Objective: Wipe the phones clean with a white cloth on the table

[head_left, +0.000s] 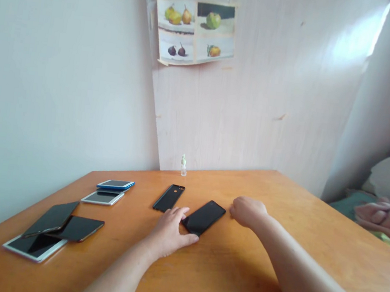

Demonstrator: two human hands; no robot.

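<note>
A black smartphone lies flat on the wooden table, its dark glossy screen up. At its near left end is my left hand, thumb and fingers spread about the corner and seemingly touching the edge. My right hand rests on the table just beyond the phone's right end, apart from it. Its fingers are curled in, and whatever they hold, if anything, is hidden. Just past my left fingertips lies a black phone case, inner side up, with a camera cutout near its far end.
On the left, several phones and tablets lie in stacks, among them a blue-edged phone and a white-framed tablet. A small clear pump bottle stands near the table's back edge, before a board with fruit pictures.
</note>
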